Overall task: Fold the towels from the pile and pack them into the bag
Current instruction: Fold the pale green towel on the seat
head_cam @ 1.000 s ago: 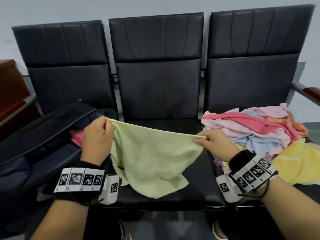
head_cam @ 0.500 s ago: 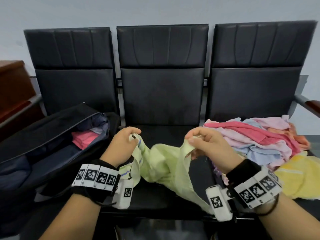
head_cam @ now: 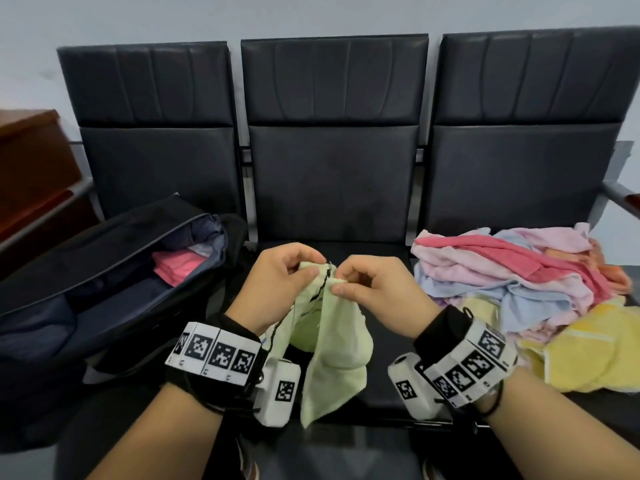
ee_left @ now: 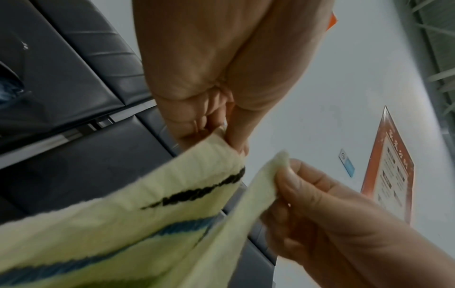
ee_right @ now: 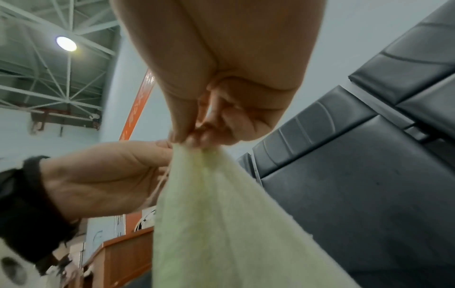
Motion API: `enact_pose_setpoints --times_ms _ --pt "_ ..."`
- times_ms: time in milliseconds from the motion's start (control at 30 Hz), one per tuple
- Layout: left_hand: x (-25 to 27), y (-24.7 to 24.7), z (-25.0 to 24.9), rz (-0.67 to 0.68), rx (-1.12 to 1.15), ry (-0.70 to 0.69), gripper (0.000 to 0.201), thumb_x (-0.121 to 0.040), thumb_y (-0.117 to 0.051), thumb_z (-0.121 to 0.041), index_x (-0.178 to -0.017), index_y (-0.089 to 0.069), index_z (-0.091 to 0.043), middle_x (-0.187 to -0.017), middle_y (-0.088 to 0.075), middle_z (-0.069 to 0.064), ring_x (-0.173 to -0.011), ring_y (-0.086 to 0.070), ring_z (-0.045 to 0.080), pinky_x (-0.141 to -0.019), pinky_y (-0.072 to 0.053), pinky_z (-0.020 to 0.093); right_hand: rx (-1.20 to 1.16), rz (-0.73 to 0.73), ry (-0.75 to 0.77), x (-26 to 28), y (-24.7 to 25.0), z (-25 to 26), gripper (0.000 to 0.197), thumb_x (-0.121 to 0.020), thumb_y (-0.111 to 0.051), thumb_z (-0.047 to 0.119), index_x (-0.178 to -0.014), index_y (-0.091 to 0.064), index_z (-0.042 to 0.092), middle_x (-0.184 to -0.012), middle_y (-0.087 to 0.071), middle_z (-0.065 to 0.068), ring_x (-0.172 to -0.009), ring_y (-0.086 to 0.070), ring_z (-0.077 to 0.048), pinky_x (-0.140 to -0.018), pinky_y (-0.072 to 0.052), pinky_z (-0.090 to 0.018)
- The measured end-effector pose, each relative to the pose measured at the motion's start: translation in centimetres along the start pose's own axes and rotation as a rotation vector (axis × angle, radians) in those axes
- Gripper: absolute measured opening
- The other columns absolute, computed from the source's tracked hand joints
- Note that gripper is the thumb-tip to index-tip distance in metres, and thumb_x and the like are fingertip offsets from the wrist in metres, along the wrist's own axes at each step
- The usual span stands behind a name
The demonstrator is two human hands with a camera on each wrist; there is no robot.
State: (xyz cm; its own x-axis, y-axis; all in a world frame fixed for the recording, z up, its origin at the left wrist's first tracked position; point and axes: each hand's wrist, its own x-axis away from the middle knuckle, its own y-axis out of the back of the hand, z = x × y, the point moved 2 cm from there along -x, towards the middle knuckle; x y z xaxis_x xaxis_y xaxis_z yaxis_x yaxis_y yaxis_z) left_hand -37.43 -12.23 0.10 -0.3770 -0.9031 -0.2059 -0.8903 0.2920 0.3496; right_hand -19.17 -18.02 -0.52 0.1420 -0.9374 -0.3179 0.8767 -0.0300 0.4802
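Both hands meet above the middle black padded seat [head_cam: 332, 386], just right of the open dark fabric bag [head_cam: 104, 289]. The left hand [head_cam: 277, 289] and right hand [head_cam: 374, 289] each pinch an upper corner of the pale green terry towel [head_cam: 332, 351], which hangs between them. The corners should match exactly before one grip takes both, or the fold will likely skew.

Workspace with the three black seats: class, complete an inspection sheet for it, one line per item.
Surface: black seats, middle one under the work.
Job's things: green towel hanging from both hands; towel pile on the right seat; open bag on the left seat, pink towel inside.
Clutter: nothing seen.
Grippers: left hand and right hand pinch towel corners together.
Cables: nothing seen.
Surroundings: pale wall; wooden counter at left.
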Motion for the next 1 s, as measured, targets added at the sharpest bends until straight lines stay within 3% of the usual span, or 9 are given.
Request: enact_pose_setpoints --times_ms 133,267,367,500,600,700,833,1000 --pt "0.4 -0.4 -0.4 -0.016 0.014 -0.006 0.019 -0.086 -0.072 -0.003 -0.087 -0.076 -0.022 -0.082 -0.074 0.003 -0.072 -0.062 0.015 -0.069 -0.052 0.032 0.053 -0.084 0.109 -0.6 0.0 0.7 0.014 -0.080 -0.080 0.025 -0.077 -0.067 0.029 -0.089 -0.060 0.005 -0.073 -0.056 -0.011 -0.066 -0.042 -0.016" --pt "0.6 -0.9 -0.9 -0.038 0.079 0.026 0.014 -0.082 -0.078 -0.006 -0.086 -0.075 -0.018 -0.082 -0.075 0.004 -0.075 -0.069 0.016 -0.073 -0.058 0.033 0.089 -0.138 0.088 -0.9 -0.5 0.6 0.019 -0.078 -0.081 0.027 -0.075 -0.062 0.027 -0.074 -0.061 0.008 -0.066 -0.053 -0.006 -0.062 -0.040 -0.016" --pt "0.7 -1.0 -1.4 -0.004 0.097 0.016 0.013 -0.084 -0.077 -0.004 -0.089 -0.075 -0.017 -0.083 -0.075 0.005 -0.078 -0.072 0.019 -0.075 -0.060 0.032 0.094 -0.149 0.061 -0.9 -0.6 0.2 0.021 -0.077 -0.081 0.031 -0.074 -0.061 0.025 -0.067 -0.061 0.005 -0.061 -0.051 -0.005 -0.058 -0.045 -0.024" --pt "0.9 -0.7 -1.7 0.058 0.051 0.020 0.017 -0.086 -0.070 -0.001 -0.091 -0.078 -0.015 -0.086 -0.077 0.007 -0.087 -0.073 0.028 -0.082 -0.060 0.041 0.194 -0.147 0.059 -0.8 -0.8 0.2 0.024 -0.074 -0.079 0.038 -0.072 -0.059 0.025 -0.060 -0.051 0.004 -0.056 -0.044 -0.006 -0.055 -0.041 -0.030" --pt "1.1 -0.5 -1.9 0.155 0.064 0.037 0.021 -0.082 -0.073 -0.002 -0.094 -0.079 -0.017 -0.089 -0.078 0.003 -0.090 -0.074 0.024 -0.084 -0.061 0.036 0.235 -0.172 0.058 -0.9 -1.0 0.2 0.029 -0.073 -0.080 0.039 -0.069 -0.056 0.022 -0.054 -0.039 0.007 -0.054 -0.038 -0.008 -0.054 -0.035 -0.030" --pt "1.5 -0.5 -1.9 0.193 0.064 0.010 0.027 -0.080 -0.076 0.001 -0.101 -0.078 -0.016 -0.091 -0.078 0.002 -0.088 -0.074 0.019 -0.083 -0.060 0.030 0.220 -0.209 0.035 -0.9 -1.2 0.0 0.028 -0.071 -0.083 0.031 -0.067 -0.056 0.022 -0.052 -0.038 0.010 -0.054 -0.037 -0.007 -0.053 -0.034 -0.027" --pt "1.6 -0.5 -1.6 0.213 0.058 -0.008 0.041 -0.073 -0.072 0.012 -0.102 -0.077 -0.016 -0.088 -0.077 0.005 -0.077 -0.070 0.014 -0.077 -0.059 0.034 0.138 -0.245 -0.021 -1.0 -1.7 -0.5 0.032 -0.066 -0.086 0.028 -0.063 -0.055 0.022 -0.054 -0.049 0.014 -0.053 -0.042 -0.004 -0.051 -0.033 -0.016" --pt "1.5 -0.8 -1.2 0.170 -0.101 -0.055 0.039 -0.066 -0.079 -0.003 -0.099 -0.077 -0.025 -0.079 -0.072 0.009 -0.072 -0.069 0.028 -0.074 -0.060 0.046 0.047 -0.223 -0.069 -1.2 -1.8 -1.0 0.036 -0.064 -0.090 0.031 -0.054 -0.056 0.026 -0.051 -0.053 0.016 -0.050 -0.045 -0.001 -0.050 -0.033 -0.012"
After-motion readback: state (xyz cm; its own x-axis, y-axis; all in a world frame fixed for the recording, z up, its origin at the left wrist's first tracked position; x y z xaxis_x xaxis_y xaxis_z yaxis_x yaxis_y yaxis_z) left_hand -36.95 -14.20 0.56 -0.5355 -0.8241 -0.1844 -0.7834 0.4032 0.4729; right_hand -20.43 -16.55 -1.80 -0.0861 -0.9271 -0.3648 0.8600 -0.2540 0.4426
